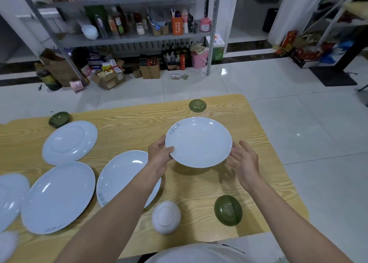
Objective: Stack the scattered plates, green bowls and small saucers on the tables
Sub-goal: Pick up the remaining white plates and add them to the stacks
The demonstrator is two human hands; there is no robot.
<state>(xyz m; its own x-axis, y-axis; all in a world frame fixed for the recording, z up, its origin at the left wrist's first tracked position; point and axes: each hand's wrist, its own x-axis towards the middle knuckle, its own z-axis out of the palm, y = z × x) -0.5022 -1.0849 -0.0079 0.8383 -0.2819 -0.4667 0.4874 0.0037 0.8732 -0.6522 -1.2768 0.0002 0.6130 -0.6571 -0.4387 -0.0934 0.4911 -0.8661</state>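
From my end this looks like a pantry or storage corner of a home or small eatery. Grey metal shelving (129, 38) across the top of the frame is crammed with bottles (116, 25). Open cardboard boxes (150, 71) sit on glossy white tile floor (308, 123), with a wood-grain table (127, 123) up front.

A grey metal shelf (139, 38) stands on the white tiled floor (258, 79), with an orange box (177, 26) and a pink jar (205, 24) on its middle board. Cardboard boxes (149, 71) and a pink bucket (199, 58) sit beneath it; a small can (175, 76) lies just in front
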